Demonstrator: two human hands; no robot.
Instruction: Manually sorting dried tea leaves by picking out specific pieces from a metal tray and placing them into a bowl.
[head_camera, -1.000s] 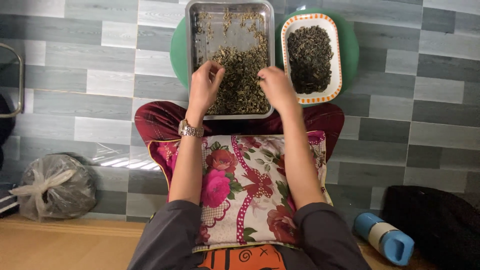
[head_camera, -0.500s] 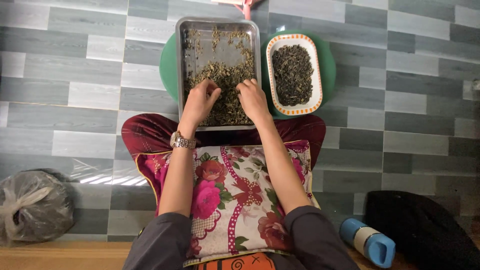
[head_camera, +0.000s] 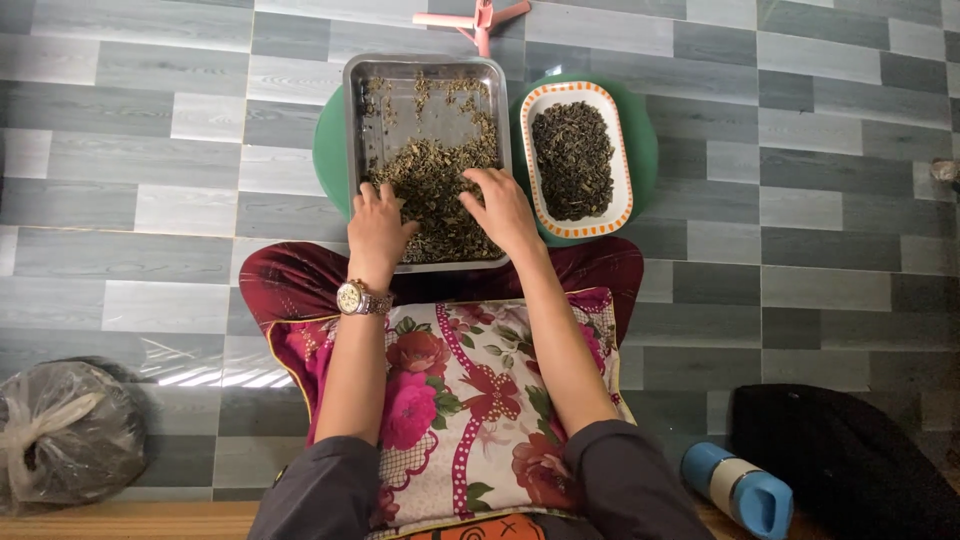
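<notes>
A steel tray (head_camera: 358, 110) holds a heap of dried green-brown leaves (head_camera: 432, 190), piled at its near end. My left hand (head_camera: 378, 228), with a wristwatch, lies flat at the tray's near left corner, fingers spread on the leaves. Just right of it, my right hand (head_camera: 505, 208) rests on the heap with its fingers apart. Neither hand visibly grips anything. Right of the tray stands a white oval dish with an orange rim (head_camera: 624, 150), filled with darker sorted leaves (head_camera: 572, 160). Both stand on a round green tray (head_camera: 640, 130).
A floral cushion (head_camera: 470, 400) lies across my lap. On the tiled floor, a tied plastic bag (head_camera: 65, 430) sits at bottom left, a blue bottle (head_camera: 740, 490) and a black bag (head_camera: 850, 460) at bottom right. A pink stand (head_camera: 478, 20) is beyond the tray.
Both hands have drawn together over the leaf heap and slid toward the tray's near edge. The view has shifted, so the tray sits lower in the frame.
</notes>
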